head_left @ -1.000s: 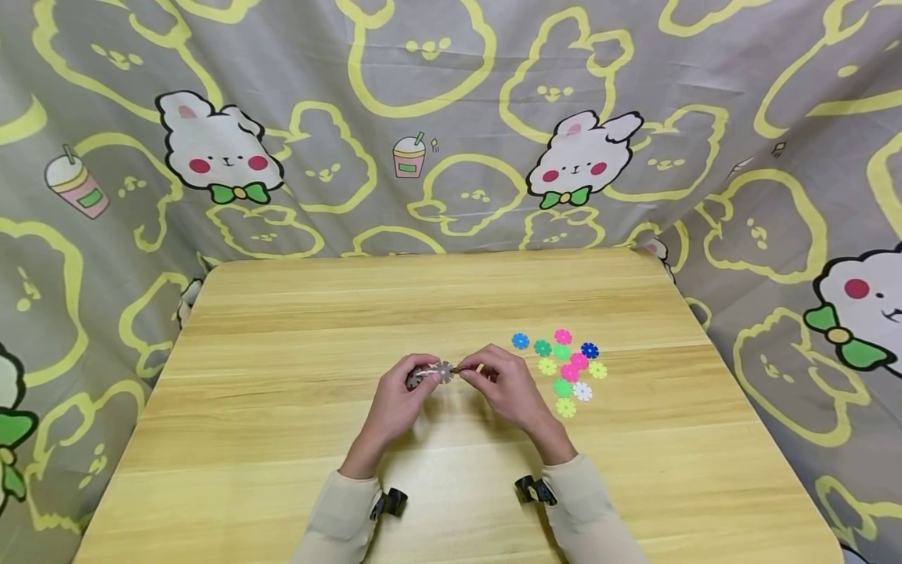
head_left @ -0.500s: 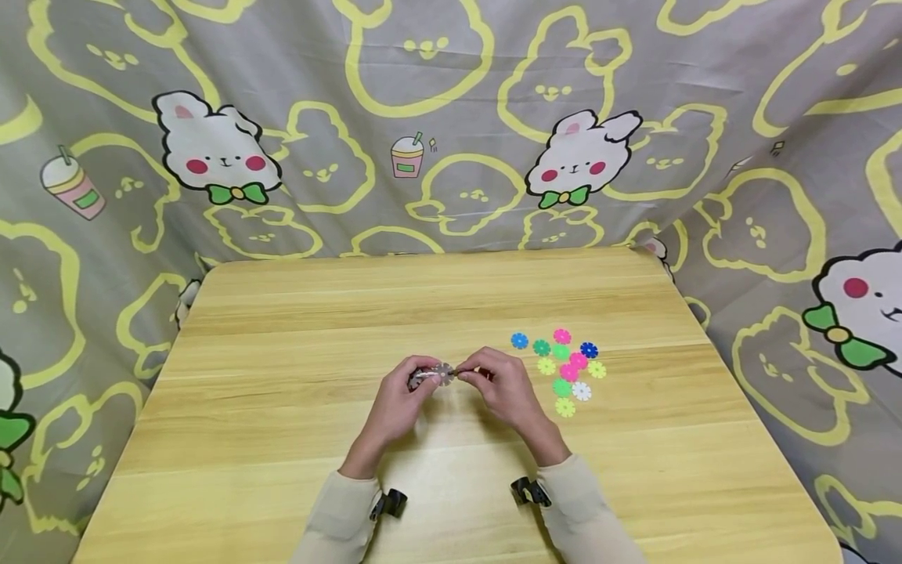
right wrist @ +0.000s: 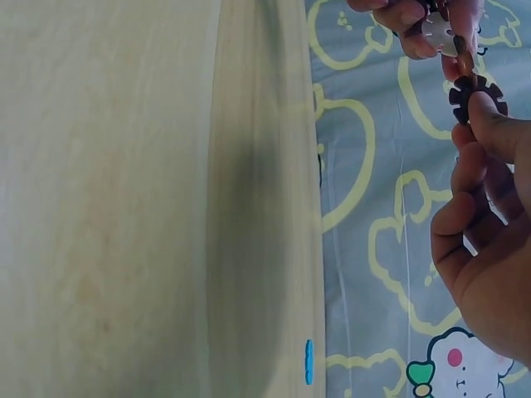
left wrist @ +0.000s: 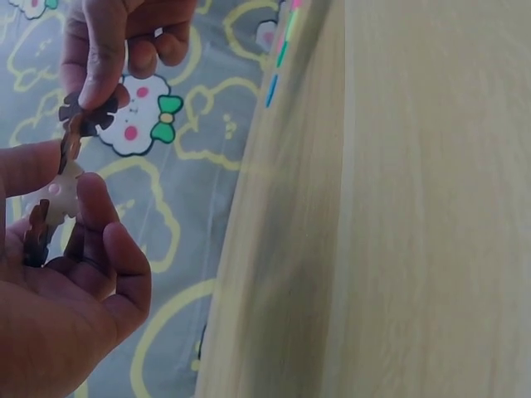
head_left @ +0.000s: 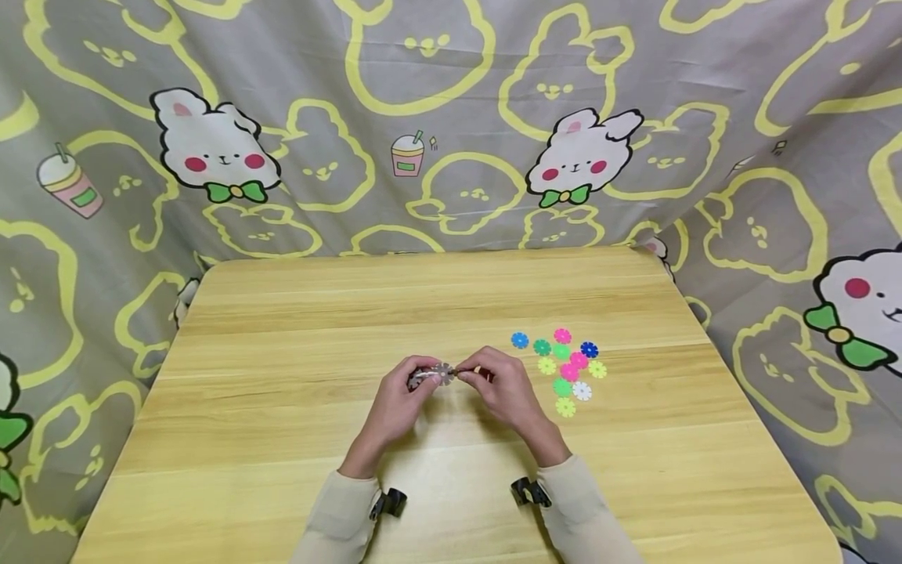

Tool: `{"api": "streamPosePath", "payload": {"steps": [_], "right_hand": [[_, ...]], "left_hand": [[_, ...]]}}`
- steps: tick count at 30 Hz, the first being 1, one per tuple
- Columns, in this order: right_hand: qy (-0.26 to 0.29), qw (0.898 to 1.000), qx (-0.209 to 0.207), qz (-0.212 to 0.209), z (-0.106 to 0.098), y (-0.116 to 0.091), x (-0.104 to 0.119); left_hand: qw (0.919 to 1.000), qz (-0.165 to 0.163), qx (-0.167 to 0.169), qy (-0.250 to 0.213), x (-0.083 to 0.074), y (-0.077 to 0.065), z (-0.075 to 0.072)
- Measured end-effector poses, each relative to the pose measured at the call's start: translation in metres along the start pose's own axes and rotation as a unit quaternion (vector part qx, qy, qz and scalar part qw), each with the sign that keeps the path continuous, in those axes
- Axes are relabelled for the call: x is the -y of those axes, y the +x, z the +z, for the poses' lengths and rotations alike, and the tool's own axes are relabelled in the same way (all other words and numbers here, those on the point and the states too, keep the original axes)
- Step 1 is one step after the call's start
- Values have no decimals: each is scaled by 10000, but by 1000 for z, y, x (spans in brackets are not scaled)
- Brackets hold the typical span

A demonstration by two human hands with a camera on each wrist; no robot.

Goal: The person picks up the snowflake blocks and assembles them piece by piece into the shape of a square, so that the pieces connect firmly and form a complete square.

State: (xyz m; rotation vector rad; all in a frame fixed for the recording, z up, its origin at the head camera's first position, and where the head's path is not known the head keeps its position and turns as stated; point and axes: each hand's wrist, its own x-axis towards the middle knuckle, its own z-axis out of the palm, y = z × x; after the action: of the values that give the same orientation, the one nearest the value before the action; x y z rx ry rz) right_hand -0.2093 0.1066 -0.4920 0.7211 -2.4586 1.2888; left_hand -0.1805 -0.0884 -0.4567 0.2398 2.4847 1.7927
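Over the table, the left hand is pinching a pale notched disc, the right hand a dark disc. Wrist views are showing a brown piece between them, apparently joining both; only the head view is showing the loose discs' bright faces, right of the hands.

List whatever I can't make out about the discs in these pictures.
Head view: the number of joined discs, partly covered by the left hand.
Right wrist view: part of the dark disc, covered by the right hand.
Left wrist view: the pink disc, cut off by the top edge.
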Motion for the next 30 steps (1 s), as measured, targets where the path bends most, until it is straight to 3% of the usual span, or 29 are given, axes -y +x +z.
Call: {"api": "streamPosePath", "payload": {"steps": [2,9,16,30], "right_hand": [[9,10000,27,31,0,0,0],[-19,9998,132,133,-1,-1,1],[-75,9997,198,153,-4,-1,0],[-526,9953,168,796,-31,-7,-17]], "left_hand": [[10000,-8,8,11,0,0,-1],[9999,122,-68,-52,38,10,5],[9998,186,-54,27,38,10,4],[9998,-25,-174,-43,40,10,-1]]}}
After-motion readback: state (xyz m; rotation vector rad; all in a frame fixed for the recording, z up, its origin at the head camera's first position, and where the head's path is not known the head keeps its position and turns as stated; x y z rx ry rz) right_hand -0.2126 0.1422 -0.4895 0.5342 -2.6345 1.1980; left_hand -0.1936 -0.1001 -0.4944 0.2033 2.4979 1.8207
